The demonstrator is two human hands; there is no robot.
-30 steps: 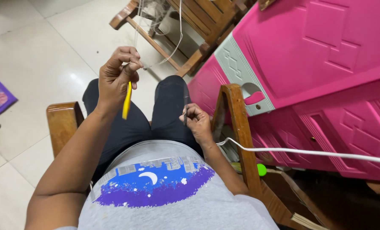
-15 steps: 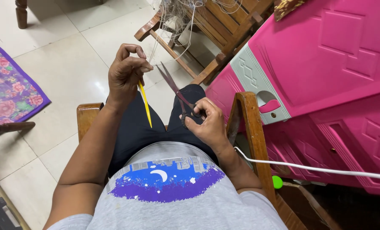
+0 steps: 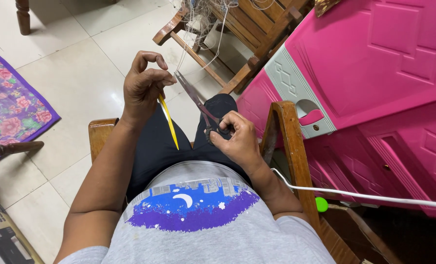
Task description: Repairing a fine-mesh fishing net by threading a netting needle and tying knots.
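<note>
A seated person's left hand pinches thin white strings taut, a yellow strip dangling beneath it, while the right hand grips scissors, blades angled up toward the left fingertips, poised at the strings.

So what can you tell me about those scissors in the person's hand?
The scissors look like dull metal with dark handle loops. The right hand grips the loops above the lap. The long, narrow blades slant up and leftward, nearly closed, their tips meeting thin pale thread pinched by the left hand, which also holds a yellow strip.
</note>
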